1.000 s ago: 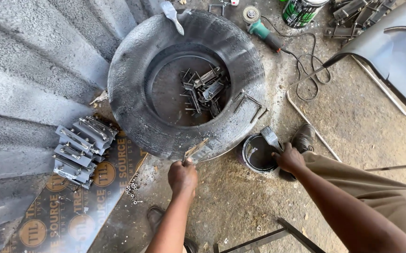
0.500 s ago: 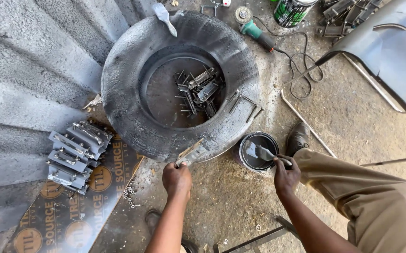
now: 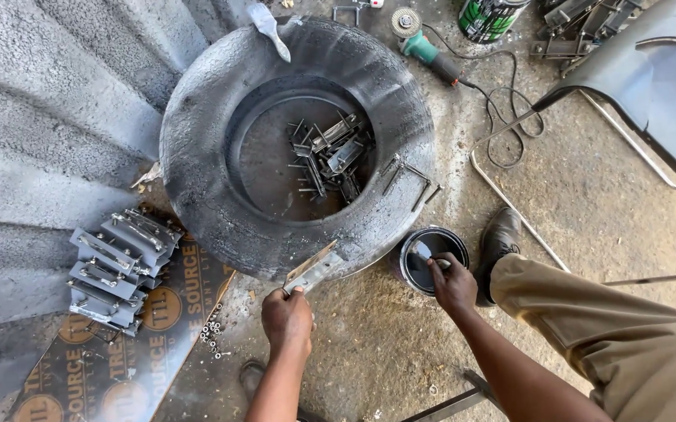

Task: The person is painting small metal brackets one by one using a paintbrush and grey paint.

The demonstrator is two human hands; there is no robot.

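Head view: left hand [image 3: 288, 319] fingers pinching metal bracket [image 3: 312, 270] at tyre [image 3: 205, 180] edge; right hand [image 3: 453, 283] fingers gripping brush in paint can [image 3: 412, 248].

Bright, even daylight falling across scene, soft shadows only. Tyre [image 3: 299, 148] interior staying darker, shaded. Faint sheen showing on paint tin [image 3: 431, 258] surface. Focus holding sharp throughout; wide lens bending edges slightly; no motion blur showing.

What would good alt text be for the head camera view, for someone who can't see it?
Seen from above, the left hand holds a flat metal bracket on the edge of a tyre lying on the floor, while the right hand dips a brush into a small paint can. More metal pieces lie inside the tyre.
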